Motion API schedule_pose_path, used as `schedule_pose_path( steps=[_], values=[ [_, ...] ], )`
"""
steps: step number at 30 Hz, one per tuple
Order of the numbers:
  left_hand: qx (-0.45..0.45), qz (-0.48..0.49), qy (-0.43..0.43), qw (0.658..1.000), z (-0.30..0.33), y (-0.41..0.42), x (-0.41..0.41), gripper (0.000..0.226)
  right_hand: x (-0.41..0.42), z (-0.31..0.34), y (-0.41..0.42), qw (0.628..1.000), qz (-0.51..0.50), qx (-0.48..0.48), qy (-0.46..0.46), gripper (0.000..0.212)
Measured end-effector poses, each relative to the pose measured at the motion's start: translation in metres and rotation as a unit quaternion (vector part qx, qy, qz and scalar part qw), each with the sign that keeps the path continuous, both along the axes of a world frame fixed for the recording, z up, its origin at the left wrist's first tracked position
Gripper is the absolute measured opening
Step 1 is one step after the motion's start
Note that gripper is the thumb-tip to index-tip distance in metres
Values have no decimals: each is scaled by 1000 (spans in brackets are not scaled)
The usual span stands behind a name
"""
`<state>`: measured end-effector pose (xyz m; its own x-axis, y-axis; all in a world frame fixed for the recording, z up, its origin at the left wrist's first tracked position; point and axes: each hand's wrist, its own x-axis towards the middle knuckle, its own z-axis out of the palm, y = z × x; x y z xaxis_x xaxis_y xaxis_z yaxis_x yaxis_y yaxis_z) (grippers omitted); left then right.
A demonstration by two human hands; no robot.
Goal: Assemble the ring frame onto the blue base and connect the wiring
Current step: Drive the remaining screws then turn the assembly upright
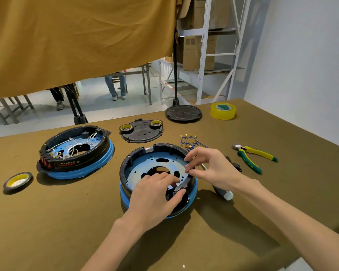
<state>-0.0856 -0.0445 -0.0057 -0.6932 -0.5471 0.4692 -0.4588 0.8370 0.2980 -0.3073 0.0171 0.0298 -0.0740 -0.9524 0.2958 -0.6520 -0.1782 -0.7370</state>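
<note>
Nothing I can properly read: red print on the black ring (67, 164) of the wired unit left of my base (192, 192), and lettering on the pliers (250, 159) right of it, both blurred.

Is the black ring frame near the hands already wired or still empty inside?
Empty: the black ring frame shows only bare blue perforated metal plate, no wires.

Operator body, head view: two bare forearms enter from the bottom edge. No sleeves reach into view. Left hand (155, 194) and right hand (209, 167) ungloved; no rings, watch or wristband seen. Fingernails short, unpainted.
</note>
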Motion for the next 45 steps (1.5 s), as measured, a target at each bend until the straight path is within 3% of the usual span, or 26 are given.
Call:
schedule_pose_path(
  steps=[11,18,31,36,38,42,45],
  values=[
    [-21,24,12,999,-4,2,1,41,-2,3,3,999,27,-11,26,35],
    [-11,23,12,1000,-5,1,1,41,-5,-3,4,999,22,0,-34,23],
    [12,8,-5,1000,4,4,-3,51,-12,-6,1,994,37,2,-99,23],
    [-34,-2,-6,999,7,10,-12,52,-8,-13,-6,992,-76,-48,-93,23],
    [-55,-10,-21,998,5,14,-22,53,-9,-14,-9,988,-119,-19,-92,19],
    [-54,9,-28,998,1,12,-32,40,-6,-21,-8,985,-114,102,-78,22],
    [-37,17,-17,999,2,11,-33,35,-3,-19,-9,959,-139,196,-149,31]
  ],
)
